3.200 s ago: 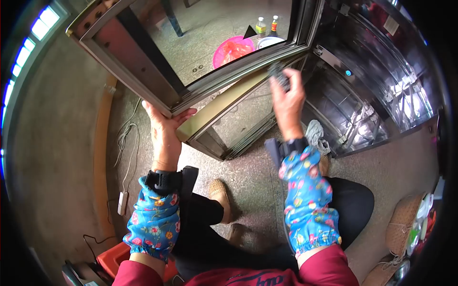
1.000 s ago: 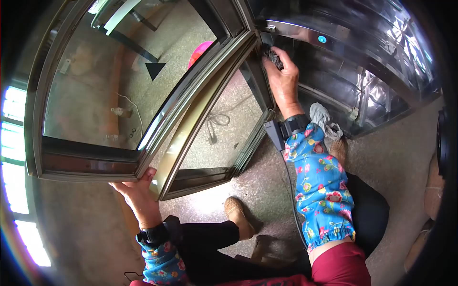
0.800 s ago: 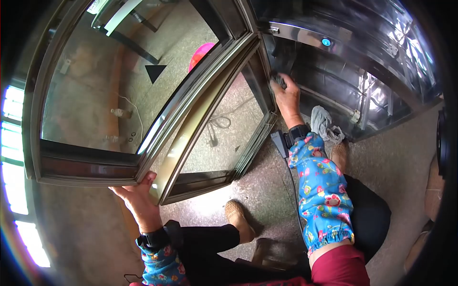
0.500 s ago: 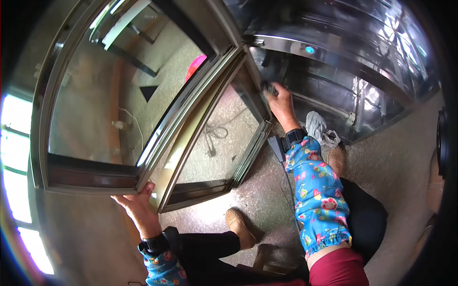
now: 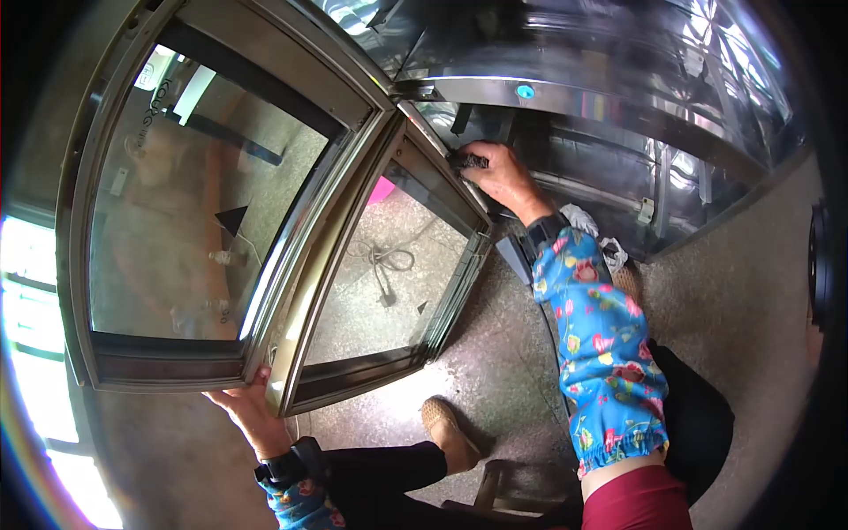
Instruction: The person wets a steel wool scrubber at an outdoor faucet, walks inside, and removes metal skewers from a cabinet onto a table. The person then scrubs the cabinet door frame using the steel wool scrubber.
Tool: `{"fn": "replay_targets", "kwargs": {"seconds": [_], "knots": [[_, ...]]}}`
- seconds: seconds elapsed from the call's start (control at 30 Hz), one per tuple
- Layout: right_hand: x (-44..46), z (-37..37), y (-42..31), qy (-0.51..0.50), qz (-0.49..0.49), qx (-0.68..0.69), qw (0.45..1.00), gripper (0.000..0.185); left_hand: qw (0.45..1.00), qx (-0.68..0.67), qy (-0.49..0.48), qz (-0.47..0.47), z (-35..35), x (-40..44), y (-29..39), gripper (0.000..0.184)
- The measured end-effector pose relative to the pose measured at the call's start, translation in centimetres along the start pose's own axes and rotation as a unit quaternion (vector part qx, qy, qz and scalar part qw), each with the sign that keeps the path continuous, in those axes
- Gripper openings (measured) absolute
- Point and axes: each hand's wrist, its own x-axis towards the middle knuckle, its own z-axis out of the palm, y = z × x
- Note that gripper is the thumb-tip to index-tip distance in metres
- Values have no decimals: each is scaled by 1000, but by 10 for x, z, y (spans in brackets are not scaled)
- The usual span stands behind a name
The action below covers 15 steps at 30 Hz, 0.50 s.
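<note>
Clutching dark scourer point(image 5: 473, 162) at 1 o'clock, right hand point(image 5: 502, 179) could get pinched if lower glass door point(image 5: 396, 278) swings, left hand point(image 5: 253, 413) grip unclear

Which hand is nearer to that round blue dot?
Right: in this view, the right hand is below the blue dot; the left hand farther off, at the bottom of the larger glass panel.

Head view, one: we look from the wearer's own head, facing forward and steeply down. Lens wide, edges bowed, corners dark. Range near: left hand point(image 5: 252, 417), right hand point(image 5: 502, 179), glass-paned frame point(image 5: 194, 256), floor point(image 5: 503, 353) below.
</note>
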Motion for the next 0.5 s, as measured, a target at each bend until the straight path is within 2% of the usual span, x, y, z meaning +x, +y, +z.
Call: {"fn": "replay_targets", "kwargs": {"seconds": [0.07,0.13,0.2,0.27,0.33,0.4,0.43,0.47,0.5], "knots": [[7,-4,-15,40,-81,-19,996,28,1000,-4,20,-1,10,-1,0,55],[18,-14,-55,32,-78,58,995,27,998,16,55,31,15,-2,0,54],[23,-11,-56,58,-108,63,990,29,998,23,48,25,12,-1,-1,54],[17,-9,-43,58,26,23,998,31,999,21,41,26,14,-1,0,54],[11,-4,-32,61,30,24,997,34,997,29,62,29,18,-4,1,54],[11,-5,-41,47,27,-39,998,33,998,28,56,28,17,-3,0,54],[14,-4,-45,82,-36,-43,995,29,998,32,50,25,15,-2,0,54],[20,-3,-55,109,-113,34,987,26,998,38,54,22,7,-1,0,54],[24,2,-55,127,-100,37,986,25,999,36,14,12,-2,2,-1,53]]}}
